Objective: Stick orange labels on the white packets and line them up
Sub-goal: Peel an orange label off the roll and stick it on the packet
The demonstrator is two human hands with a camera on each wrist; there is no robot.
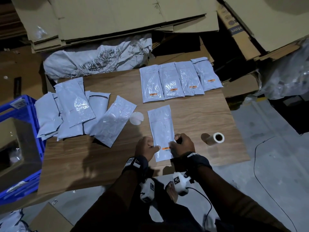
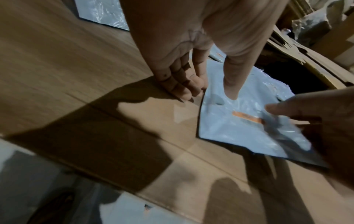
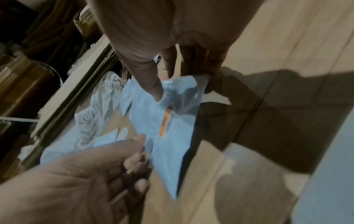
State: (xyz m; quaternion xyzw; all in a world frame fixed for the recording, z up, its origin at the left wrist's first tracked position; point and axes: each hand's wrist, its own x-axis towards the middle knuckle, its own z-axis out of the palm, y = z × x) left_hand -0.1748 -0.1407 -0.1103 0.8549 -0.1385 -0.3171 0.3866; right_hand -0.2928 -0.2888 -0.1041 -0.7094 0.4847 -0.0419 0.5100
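Observation:
A white packet (image 1: 160, 129) lies lengthwise near the table's front edge, with an orange label (image 1: 165, 148) stuck low on its face. My left hand (image 1: 154, 147) pinches its lower left edge, thumb on top (image 2: 231, 87). My right hand (image 1: 173, 144) pinches the lower right edge, thumb pressing the packet beside the label (image 3: 165, 121). In the right wrist view the packet's (image 3: 162, 148) near end looks slightly lifted off the wood. Several labelled packets (image 1: 180, 81) lie in a row at the back right. A loose pile of unlabelled packets (image 1: 80, 113) covers the left side.
A label roll (image 1: 217, 138) lies on the wooden table (image 1: 100, 156) to the right of my hands. A round white scrap (image 1: 136, 118) sits mid-table. A blue crate (image 1: 20, 148) stands at the left, a grey sack (image 1: 93, 61) and flattened cardboard (image 1: 117, 17) behind.

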